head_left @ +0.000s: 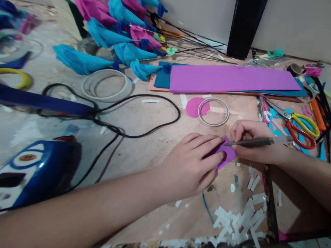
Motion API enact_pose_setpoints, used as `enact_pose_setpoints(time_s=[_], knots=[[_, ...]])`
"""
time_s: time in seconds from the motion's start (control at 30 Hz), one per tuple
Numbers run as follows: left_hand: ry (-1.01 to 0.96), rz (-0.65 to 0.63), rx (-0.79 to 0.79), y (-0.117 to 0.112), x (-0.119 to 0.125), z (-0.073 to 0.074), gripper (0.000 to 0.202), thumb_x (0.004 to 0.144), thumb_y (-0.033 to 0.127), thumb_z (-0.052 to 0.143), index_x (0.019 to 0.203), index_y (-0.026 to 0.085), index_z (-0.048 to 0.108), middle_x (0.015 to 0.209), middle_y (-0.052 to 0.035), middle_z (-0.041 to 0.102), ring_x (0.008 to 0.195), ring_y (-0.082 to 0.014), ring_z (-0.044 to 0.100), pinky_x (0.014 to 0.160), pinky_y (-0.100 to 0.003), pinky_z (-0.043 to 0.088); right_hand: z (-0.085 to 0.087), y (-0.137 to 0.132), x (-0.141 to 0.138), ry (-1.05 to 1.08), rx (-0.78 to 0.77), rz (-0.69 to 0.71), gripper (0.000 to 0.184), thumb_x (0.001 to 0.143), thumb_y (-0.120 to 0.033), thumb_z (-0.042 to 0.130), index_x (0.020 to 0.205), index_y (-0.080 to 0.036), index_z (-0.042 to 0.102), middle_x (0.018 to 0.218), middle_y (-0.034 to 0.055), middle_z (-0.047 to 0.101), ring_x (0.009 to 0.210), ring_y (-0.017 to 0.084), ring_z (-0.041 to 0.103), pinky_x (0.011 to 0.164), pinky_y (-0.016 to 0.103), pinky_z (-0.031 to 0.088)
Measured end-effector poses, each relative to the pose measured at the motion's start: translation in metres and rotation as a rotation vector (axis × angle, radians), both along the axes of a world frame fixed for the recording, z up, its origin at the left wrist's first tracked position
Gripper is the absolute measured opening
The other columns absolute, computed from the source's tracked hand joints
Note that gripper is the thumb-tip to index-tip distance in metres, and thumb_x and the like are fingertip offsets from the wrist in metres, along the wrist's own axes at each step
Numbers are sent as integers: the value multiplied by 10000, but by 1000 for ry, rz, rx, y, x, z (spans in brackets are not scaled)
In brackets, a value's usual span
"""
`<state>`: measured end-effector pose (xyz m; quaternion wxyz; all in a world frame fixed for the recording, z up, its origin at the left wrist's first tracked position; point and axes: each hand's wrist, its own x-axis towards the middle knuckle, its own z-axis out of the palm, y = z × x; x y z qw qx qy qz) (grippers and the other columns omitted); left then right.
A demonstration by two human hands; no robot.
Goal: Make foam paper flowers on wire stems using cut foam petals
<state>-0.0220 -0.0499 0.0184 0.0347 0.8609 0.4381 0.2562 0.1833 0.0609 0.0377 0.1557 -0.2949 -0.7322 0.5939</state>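
A small piece of purple paper (229, 156) lies on the table under my left hand (195, 162). The fingers of that hand are stretched out and a little apart, pressing the paper down. Its thumb is hidden. My right hand (249, 137) is closed around a dark pen (256, 142) with a clear end, and its tip touches the purple paper. Just beyond my hands sit a thin tape ring (224, 120) and a pink paper circle (193, 107) with a ragged edge, partly inside the ring.
Behind lies a stack topped by a long purple sheet (232, 78). Red-and-yellow-handled scissors (301, 125) rest on the right, above paper scraps. A black cord (144, 134), a tape roll (107, 86), a blue-white device (38, 168) and blue paper flowers (80, 60) occupy the left. White strips (240, 218) litter the front.
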Motion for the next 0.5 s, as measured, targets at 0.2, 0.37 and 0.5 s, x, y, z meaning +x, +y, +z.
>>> enact_pose_setpoints(time_s=[0.2, 0.37, 0.5], knots=[[13, -1, 1, 0, 0, -1, 192, 915, 225, 591, 1038, 185, 733, 1253, -124, 734, 1140, -268, 684, 902, -394, 528, 0, -1, 4, 71, 34, 113, 217, 776, -147, 706, 736, -207, 502, 745, -9, 576, 653, 109, 521, 553, 224, 402], [21, 3, 4, 0, 0, 0, 192, 920, 234, 590, 1035, 183, 735, 1254, -125, 734, 1129, -271, 685, 897, -397, 525, -1, -1, 5, 150, 105, 140, 226, 787, -127, 708, 739, -203, 501, 767, -8, 587, 660, 102, 538, 572, 221, 418], [15, -2, -12, 0, 0, 2, 200, 916, 227, 598, 1051, 180, 737, 1265, -125, 731, 1127, -273, 690, 891, -400, 534, -3, -1, 4, 100, 104, 52, 213, 801, -175, 719, 764, -210, 512, 782, -3, 606, 664, 109, 560, 565, 224, 430]])
